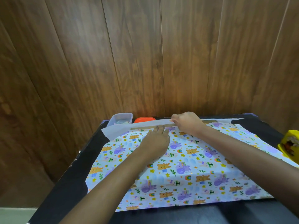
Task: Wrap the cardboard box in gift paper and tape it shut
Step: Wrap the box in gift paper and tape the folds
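Observation:
Gift paper printed with bears and purple animals lies draped over the cardboard box, of which only a thin brown strip shows at the far edge. The paper's white underside is folded up along that far edge. My left hand rests flat on the paper over the box, fingers reaching the far edge. My right hand pinches the white folded edge of the paper at the far side.
A clear plastic tub and an orange lid stand at the back of the black table, against the wooden wall. A yellow container sits at the right edge.

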The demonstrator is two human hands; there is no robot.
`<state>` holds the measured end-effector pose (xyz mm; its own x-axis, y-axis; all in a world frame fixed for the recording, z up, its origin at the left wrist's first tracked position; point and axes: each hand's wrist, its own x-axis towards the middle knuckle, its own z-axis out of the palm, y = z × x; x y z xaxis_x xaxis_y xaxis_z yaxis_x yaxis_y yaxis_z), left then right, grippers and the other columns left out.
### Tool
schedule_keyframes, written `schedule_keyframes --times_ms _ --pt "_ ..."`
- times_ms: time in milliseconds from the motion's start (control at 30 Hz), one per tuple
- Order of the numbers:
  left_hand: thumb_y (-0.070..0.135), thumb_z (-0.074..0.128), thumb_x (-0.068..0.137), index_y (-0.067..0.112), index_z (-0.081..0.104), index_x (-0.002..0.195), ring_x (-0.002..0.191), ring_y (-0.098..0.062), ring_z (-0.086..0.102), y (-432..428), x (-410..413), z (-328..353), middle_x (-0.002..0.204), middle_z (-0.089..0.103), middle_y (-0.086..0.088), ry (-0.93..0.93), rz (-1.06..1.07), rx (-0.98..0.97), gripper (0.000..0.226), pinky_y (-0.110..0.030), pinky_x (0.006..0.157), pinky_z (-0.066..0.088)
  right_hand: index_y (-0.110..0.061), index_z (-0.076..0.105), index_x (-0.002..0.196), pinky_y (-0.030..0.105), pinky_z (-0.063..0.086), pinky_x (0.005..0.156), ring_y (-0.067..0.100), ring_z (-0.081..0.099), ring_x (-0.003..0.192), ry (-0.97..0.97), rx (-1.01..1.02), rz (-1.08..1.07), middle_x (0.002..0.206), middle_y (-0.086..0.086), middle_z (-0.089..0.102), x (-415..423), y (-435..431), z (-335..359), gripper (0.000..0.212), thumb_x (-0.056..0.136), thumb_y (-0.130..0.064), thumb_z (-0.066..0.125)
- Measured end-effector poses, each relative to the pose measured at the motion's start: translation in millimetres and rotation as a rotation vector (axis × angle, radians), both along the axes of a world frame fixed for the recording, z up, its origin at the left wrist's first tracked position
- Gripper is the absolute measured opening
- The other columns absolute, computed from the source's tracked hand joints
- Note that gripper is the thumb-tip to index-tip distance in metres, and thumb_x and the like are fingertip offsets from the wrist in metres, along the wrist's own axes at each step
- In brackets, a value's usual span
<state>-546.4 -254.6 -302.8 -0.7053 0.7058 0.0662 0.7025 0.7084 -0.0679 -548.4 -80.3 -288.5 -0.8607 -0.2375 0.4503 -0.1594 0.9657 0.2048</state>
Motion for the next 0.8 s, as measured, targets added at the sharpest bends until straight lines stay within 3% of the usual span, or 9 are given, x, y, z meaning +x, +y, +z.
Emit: schedule_keyframes --times_ms 67,133,300,633,800 --pt "0.027 0.019 0.103 0.008 0.010 0.150 0.145 -0.023 0.004 0.2 -6.4 2.2 0.158 0.004 -0.009 -0.112 0.005 0.061 0.051 -0.044 0.117 0.010 -0.005 0.059 0.110 0.030 0.024 0.052 0.032 0.062 0.077 -0.015 0.015 -0.019 0.088 0.013 0.068 -0.6 -1.7 4.1 0.031 0.103 -0.022 0.034" --pt "0.036 0.020 0.102 0.009 0.012 0.150 0.144 -0.022 0.007 5.7 -10.8 4.2 0.158 0.009 -0.006 -0.121 0.015 0.085 0.055 -0.044 0.116 0.012 -0.008 0.057 0.113 0.029 0.028 0.059 0.030 0.062 0.082 -0.024 0.044 -0.040 0.092 0.011 0.068 -1.5 -2.6 8.0 0.032 0.103 -0.025 0.032" --pt "0.054 0.026 0.097 0.012 0.037 0.136 0.130 -0.026 0.026 25.0 -16.8 5.8 0.141 0.030 -0.006 -0.018 0.118 0.107 0.059 -0.044 0.108 0.025 -0.010 0.057 0.115 0.029 0.028 0.063 0.031 0.063 0.086 0.004 0.069 -0.079 0.094 0.010 0.069 -8.7 -2.4 11.8 0.033 0.103 -0.028 0.032" --pt "0.058 0.027 0.094 0.013 0.036 0.138 0.129 -0.026 0.028 27.4 -23.2 2.2 0.140 0.031 -0.006 -0.005 0.116 0.119 0.063 -0.048 0.108 0.024 -0.016 0.060 0.116 0.027 0.031 0.063 0.028 0.063 0.092 -0.074 -0.002 -0.132 0.098 0.009 0.069 -26.8 2.9 27.1 0.029 0.102 -0.026 0.037" --pt "0.058 0.027 0.095 0.015 0.035 0.139 0.130 -0.025 0.027 25.6 -26.3 -1.0 0.142 0.030 -0.006 -0.001 0.095 0.149 0.062 -0.047 0.109 0.022 -0.012 0.062 0.106 0.026 0.026 0.051 0.024 0.058 0.080 -0.125 -0.031 -0.122 0.093 0.007 0.067 -26.9 2.0 33.5 0.024 0.101 -0.021 0.040"
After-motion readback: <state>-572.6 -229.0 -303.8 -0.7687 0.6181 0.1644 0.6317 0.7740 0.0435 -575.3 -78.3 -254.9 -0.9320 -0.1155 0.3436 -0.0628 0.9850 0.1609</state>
